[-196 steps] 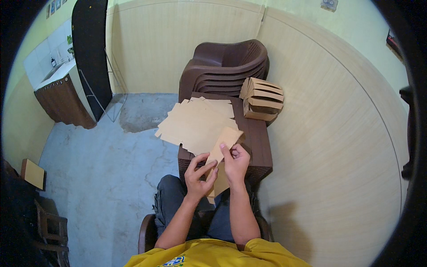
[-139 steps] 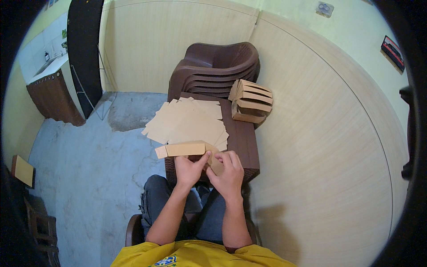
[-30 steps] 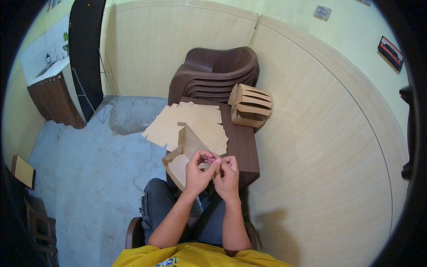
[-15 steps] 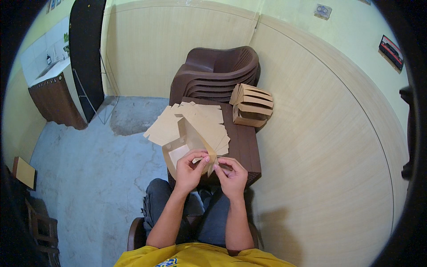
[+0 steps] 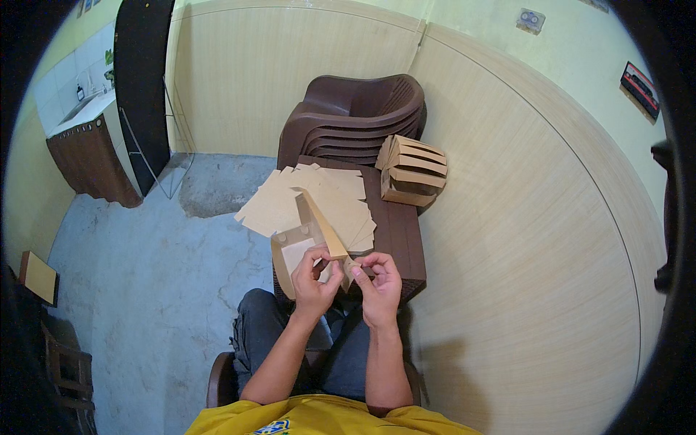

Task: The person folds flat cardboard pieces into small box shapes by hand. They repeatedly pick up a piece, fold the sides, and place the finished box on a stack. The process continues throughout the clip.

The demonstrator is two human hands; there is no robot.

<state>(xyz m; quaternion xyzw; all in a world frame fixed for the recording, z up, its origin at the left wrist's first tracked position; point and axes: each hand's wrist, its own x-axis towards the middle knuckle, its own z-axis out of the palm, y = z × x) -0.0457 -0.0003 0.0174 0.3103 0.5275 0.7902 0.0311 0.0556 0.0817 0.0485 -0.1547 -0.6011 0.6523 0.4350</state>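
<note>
brown table (image 5: 395,232), tan half-folded carton (image 5: 304,243) in both hands

Even indoor light, soft shadows, sharp, fisheye-bent dark rim.

Room, corner view from above.

Walls: lower part clad in pale beige ribbed panelling (image 5: 290,80); upper part painted light yellow-green (image 5: 580,51). A small white switch plate (image 5: 531,19) sits high on the right wall.

Floor: bare grey-blue concrete (image 5: 145,290), mottled, with a darker rough patch (image 5: 210,192) near the far wall.

Furniture: a stack of dark brown plastic chairs (image 5: 348,116) in the corner; a small dark brown table (image 5: 397,232) just in front of it; a brown cabinet with a white sink top (image 5: 90,148) at far left; a tall black panel (image 5: 141,80) beside the cabinet.

Light: even, soft, no hard shadows.
</note>
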